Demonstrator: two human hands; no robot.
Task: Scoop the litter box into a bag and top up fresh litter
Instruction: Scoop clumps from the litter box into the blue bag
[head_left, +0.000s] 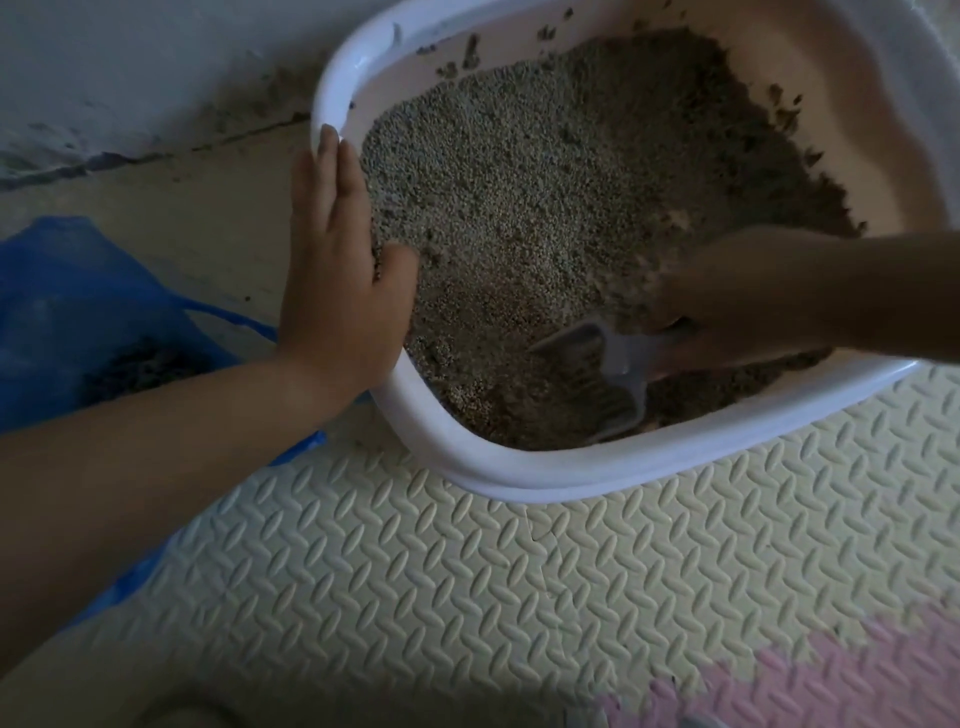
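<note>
Left hand (337, 280) flat on the litter box (519, 474) rim, fingers straight and together, steadying it; right hand (727, 306), fingers clamped round the grey slotted scoop (605, 371), buried in gritty tan litter (545, 182) by the box's near wall. Best to lift level, shaking gently so loose grains sift through. Thin blue bag (78, 291) lies open just left of the box.
</note>
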